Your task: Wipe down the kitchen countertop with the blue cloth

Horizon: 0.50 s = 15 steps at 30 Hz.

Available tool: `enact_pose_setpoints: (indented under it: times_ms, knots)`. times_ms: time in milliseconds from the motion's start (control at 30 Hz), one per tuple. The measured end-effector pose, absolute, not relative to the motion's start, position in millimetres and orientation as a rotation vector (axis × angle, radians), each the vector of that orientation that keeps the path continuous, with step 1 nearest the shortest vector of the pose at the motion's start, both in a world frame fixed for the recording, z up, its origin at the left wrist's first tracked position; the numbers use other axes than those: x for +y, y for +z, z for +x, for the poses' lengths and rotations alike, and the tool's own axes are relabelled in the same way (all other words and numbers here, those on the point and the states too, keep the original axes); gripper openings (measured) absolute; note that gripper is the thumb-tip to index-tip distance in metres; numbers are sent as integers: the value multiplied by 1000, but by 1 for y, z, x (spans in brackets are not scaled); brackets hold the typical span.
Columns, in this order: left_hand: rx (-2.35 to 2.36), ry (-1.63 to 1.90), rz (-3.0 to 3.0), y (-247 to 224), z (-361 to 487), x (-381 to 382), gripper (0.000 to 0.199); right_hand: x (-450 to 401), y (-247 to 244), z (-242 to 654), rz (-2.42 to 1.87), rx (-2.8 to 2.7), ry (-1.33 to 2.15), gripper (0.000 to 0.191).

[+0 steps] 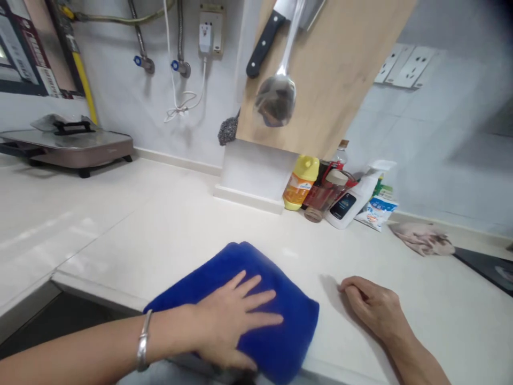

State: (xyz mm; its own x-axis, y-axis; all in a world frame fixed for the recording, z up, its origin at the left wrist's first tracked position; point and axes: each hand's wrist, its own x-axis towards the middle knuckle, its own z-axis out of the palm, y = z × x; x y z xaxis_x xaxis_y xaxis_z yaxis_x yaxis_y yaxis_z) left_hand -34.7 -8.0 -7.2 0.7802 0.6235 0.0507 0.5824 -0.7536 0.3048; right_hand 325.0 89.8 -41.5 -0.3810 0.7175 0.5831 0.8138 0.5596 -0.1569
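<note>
A folded blue cloth (276, 278) lies on the white countertop (184, 214), its near corner at the counter's front edge. My left hand (228, 315) rests flat on the cloth with fingers spread, and a silver bangle circles that wrist. To the right of the cloth, apart from it, my right hand (372, 307) is closed in a loose fist over the counter. Nothing shows in the right hand's fingers.
An electric pan (80, 152) stands at the back left. A yellow bottle (302, 182), a white spray bottle (356, 198) and a crumpled rag (422, 238) line the back wall. A spatula (276, 99) and a cleaver (268, 40) hang before a wooden board (340, 80).
</note>
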Motion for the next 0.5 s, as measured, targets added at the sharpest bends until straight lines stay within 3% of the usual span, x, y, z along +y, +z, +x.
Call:
enact_pose_setpoints:
  times_ms: [133, 300, 500]
  knots:
    - [994, 290, 2663, -3, -94, -1, 78, 96, -46, 332, -1249, -2188, -245, 25]
    - [1360, 244, 2599, 0, -160, 22, 61, 97, -52, 331, -1149, -2258, -276, 22]
    - [1782, 197, 2402, -8, -207, 79, 65, 84, -52, 298, -997, -2343, -225, 21]
